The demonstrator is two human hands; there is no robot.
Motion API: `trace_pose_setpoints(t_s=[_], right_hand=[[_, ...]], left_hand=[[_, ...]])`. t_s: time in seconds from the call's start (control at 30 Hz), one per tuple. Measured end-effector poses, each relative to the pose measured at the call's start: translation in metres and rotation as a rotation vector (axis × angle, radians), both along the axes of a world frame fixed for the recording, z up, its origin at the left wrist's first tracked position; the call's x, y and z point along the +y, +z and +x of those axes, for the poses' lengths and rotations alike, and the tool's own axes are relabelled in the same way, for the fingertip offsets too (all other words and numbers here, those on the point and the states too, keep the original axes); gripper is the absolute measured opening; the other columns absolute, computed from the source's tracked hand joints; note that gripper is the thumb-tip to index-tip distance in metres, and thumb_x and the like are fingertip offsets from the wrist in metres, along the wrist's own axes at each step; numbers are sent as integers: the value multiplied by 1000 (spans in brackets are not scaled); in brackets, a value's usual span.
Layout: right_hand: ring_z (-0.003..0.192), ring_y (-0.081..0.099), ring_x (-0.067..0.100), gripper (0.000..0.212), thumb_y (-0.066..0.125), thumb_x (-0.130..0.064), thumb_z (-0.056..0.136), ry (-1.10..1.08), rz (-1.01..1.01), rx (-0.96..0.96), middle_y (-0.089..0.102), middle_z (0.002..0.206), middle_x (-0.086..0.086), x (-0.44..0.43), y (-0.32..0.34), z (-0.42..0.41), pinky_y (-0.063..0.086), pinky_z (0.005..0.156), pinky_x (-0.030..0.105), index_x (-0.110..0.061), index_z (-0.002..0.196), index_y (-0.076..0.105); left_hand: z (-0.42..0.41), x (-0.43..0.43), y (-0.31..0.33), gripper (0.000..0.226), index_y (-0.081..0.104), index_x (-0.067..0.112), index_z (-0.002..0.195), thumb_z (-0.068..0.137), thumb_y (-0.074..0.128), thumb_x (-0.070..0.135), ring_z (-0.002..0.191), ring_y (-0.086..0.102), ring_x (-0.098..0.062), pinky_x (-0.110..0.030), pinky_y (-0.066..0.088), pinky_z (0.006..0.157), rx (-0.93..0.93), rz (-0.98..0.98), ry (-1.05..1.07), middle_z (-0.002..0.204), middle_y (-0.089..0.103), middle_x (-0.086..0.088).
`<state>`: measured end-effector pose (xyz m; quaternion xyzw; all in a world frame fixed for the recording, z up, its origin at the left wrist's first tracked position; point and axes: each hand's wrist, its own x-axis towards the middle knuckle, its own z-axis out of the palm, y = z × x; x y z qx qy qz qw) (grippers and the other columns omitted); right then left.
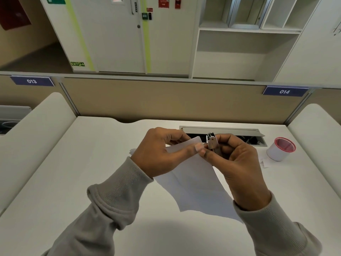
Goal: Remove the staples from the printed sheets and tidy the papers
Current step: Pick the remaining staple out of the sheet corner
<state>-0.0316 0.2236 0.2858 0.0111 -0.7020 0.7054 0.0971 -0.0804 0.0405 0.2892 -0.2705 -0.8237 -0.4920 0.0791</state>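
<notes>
A set of white printed sheets [195,185] is held up above the white desk [73,182], hanging down toward me. My left hand [158,154] pinches the sheets' top corner between thumb and fingers. My right hand [238,163] grips a small metal stapler [212,143], its tip set against that same corner beside my left thumb. The staple itself is too small to make out. More white paper [132,151] shows under my left hand on the desk.
A white cup with a red rim [280,149] stands at the right of the desk, small paper scraps [264,162] beside it. An open cable tray [245,137] runs along the back. Beige partitions enclose the desk on three sides.
</notes>
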Motion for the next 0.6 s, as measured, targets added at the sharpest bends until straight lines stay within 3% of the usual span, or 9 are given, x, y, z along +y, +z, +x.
trace_pose_setpoints(t_s=[0.13, 0.33, 0.6], right_hand=[[84, 72, 22, 29, 82, -13, 73, -9, 58, 17, 76, 89, 2, 3, -4, -1, 60, 74, 29, -13, 98, 68], [86, 69, 7, 33, 83, -16, 74, -120, 329, 189, 72, 93, -9, 0, -5, -2, 55, 74, 13, -18, 101, 65], [85, 69, 6, 32, 85, -12, 73, -141, 485, 364, 71, 91, -12, -1, -2, 0, 54, 78, 13, -15, 99, 67]], left_hand=[[-3, -5, -7, 19, 78, 18, 95, 86, 70, 33, 80, 71, -13, -25, 58, 70, -92, 0, -42, 88, 76, 8], [0, -3, -11, 25, 79, 16, 102, 88, 67, 33, 83, 72, -14, -35, 60, 73, -63, 17, -32, 92, 77, 6], [5, 0, -11, 20, 78, 16, 103, 91, 66, 25, 80, 70, -7, -22, 55, 70, 9, 15, -49, 87, 75, 9]])
